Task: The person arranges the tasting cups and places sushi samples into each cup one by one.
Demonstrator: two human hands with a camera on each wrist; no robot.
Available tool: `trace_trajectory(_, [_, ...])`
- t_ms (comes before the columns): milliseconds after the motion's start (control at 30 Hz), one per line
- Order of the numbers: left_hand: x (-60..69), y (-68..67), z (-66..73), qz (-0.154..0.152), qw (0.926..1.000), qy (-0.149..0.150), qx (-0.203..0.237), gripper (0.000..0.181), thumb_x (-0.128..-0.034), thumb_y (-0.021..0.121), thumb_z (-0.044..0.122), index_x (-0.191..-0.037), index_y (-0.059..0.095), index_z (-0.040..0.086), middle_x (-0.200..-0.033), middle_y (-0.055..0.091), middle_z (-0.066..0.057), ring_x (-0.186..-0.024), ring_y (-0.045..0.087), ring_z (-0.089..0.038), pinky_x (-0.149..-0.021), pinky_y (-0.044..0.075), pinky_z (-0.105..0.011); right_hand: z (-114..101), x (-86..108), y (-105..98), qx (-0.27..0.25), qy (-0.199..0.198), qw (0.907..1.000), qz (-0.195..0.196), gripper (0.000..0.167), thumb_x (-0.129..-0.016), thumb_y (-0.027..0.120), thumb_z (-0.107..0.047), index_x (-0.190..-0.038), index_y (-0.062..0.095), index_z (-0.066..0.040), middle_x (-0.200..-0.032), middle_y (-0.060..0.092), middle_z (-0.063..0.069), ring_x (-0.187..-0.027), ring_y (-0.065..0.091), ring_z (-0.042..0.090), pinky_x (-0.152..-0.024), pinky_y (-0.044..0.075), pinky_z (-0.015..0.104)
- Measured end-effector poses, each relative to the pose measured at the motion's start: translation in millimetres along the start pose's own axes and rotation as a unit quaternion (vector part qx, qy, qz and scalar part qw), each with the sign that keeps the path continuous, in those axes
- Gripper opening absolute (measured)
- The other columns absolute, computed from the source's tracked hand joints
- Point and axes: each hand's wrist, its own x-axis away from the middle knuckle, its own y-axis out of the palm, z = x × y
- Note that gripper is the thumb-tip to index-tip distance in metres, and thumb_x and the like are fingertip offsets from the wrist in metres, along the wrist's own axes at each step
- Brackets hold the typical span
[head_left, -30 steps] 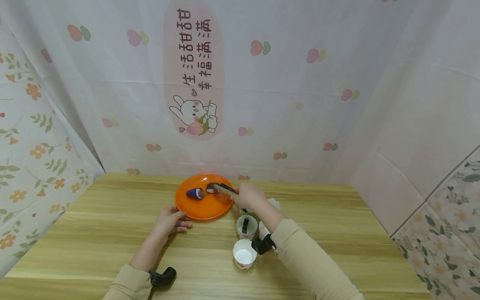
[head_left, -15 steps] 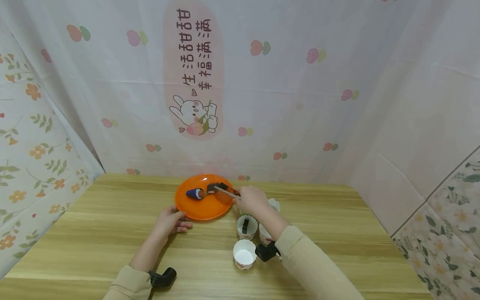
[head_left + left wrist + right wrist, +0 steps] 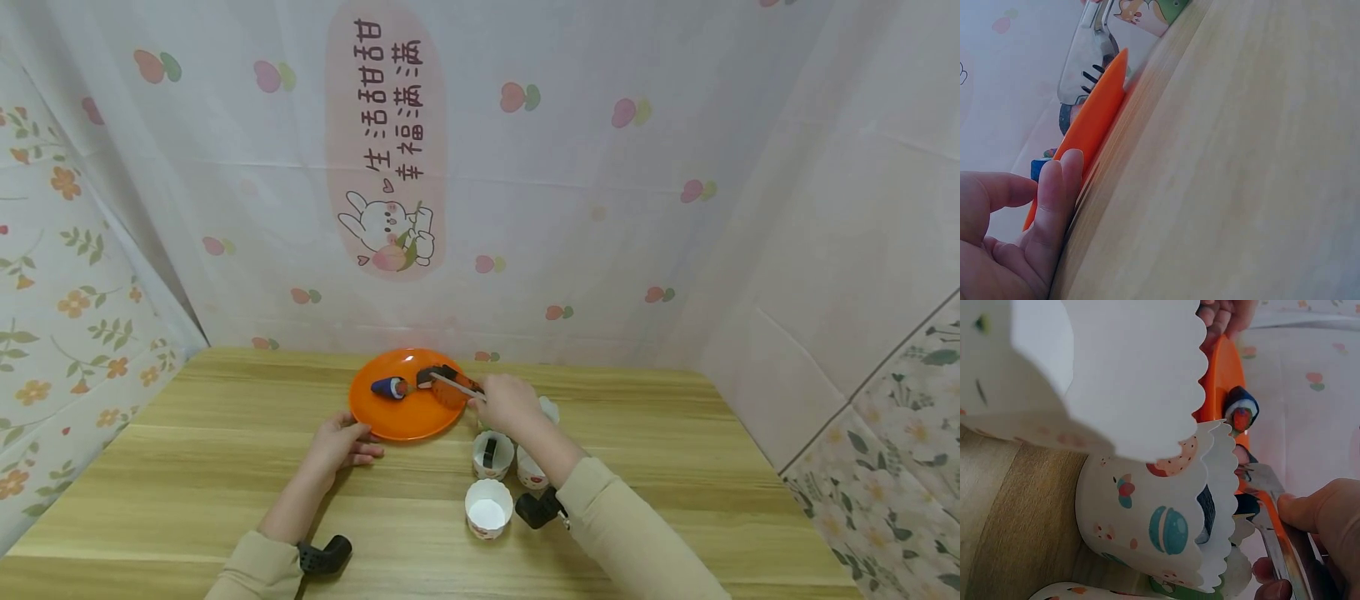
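My left hand (image 3: 335,450) pinches the near-left rim of an orange plate (image 3: 397,421) between thumb and fingers. On the plate lie a cone-shaped, dark-blue-wrapped sushi hand roll (image 3: 390,387) and, to its right, a dark-wrapped sushi piece (image 3: 424,377). My right hand (image 3: 510,404) holds metal tongs (image 3: 457,385), whose tips reach over the plate's right side to this piece. In the right wrist view, the thumb presses one arm of the tongs (image 3: 1272,519) and fingers lie on the other side. Whether the tips still touch the piece is unclear.
Several scalloped paper cups stand right of the plate: a white one (image 3: 489,510) nearest, one (image 3: 483,471) with a dark strip inside, another (image 3: 531,477) beside my right forearm, and one (image 3: 550,409) behind. A patterned curtain (image 3: 585,208) hangs behind the wooden table (image 3: 187,467).
My right hand has shifted slightly right, and the arms of the tongs look further apart over the plate. The left hand and the plate have stayed in place.
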Motion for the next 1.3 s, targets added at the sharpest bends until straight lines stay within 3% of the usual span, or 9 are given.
trace_trajectory(200, [0.5, 0.1, 0.1, 0.000, 1.0000, 0.004, 0.001, 0.037, -0.0978, 0.046, 0.005, -0.129, 0.034, -0.011, -0.084, 0.066, -0.013, -0.065, 0.068, -0.018, -0.058, 0.056, -0.027, 0, 1.0, -1, -0.009, -0.003, 1.0000, -0.001, 0.021, -0.092, 0.065, -0.034, -0.097, 0.067, -0.015, -0.069, 0.053, -0.001, -0.056, 0.049, 0.018, -0.046, 0.039, 0.030])
trace_trajectory(500, [2.7, 0.5, 1.5, -0.001, 1.0000, 0.002, 0.001, 0.038, -0.0978, 0.047, 0.005, -0.130, 0.034, -0.011, -0.085, 0.067, -0.014, -0.065, 0.068, -0.019, -0.058, 0.056, -0.027, 1, 4.5, -2, -0.015, -0.011, 0.9998, 0.005, 0.032, -0.093, 0.064, -0.033, -0.118, 0.067, -0.014, -0.072, 0.056, -0.001, -0.055, 0.049, 0.017, -0.045, 0.039, 0.029])
trace_trajectory(867, [1.1, 0.3, 0.9, 0.000, 1.0000, -0.002, -0.002, 0.038, -0.0982, 0.047, 0.006, -0.130, 0.035, -0.011, -0.085, 0.066, -0.013, -0.066, 0.068, -0.019, -0.059, 0.056, -0.028, 3, 10.0, -4, -0.011, -0.030, 0.9992, 0.022, 0.035, -0.093, 0.063, -0.034, -0.123, 0.065, -0.015, -0.074, 0.058, -0.002, -0.056, 0.050, 0.015, -0.044, 0.040, 0.029])
trace_trajectory(1100, [1.5, 0.0, 1.4, -0.003, 0.9999, -0.001, -0.010, 0.037, -0.0985, 0.045, 0.005, -0.130, 0.036, -0.012, -0.084, 0.067, -0.013, -0.066, 0.068, -0.019, -0.059, 0.056, -0.028, 4, 13.2, -3, -0.010, -0.046, 0.9986, 0.023, 0.029, -0.094, 0.062, -0.032, -0.116, 0.066, -0.014, -0.073, 0.058, -0.002, -0.057, 0.050, 0.014, -0.047, 0.042, 0.030])
trace_trajectory(1300, [0.1, -0.6, 0.2, -0.004, 1.0000, 0.001, -0.008, 0.037, -0.0987, 0.045, 0.006, -0.130, 0.036, -0.012, -0.084, 0.067, -0.013, -0.066, 0.068, -0.020, -0.059, 0.056, -0.028, 5, 15.7, -3, -0.010, -0.059, 0.9978, 0.030, 0.036, -0.094, 0.062, -0.032, -0.125, 0.062, -0.013, -0.075, 0.059, -0.001, -0.057, 0.050, 0.014, -0.046, 0.042, 0.030])
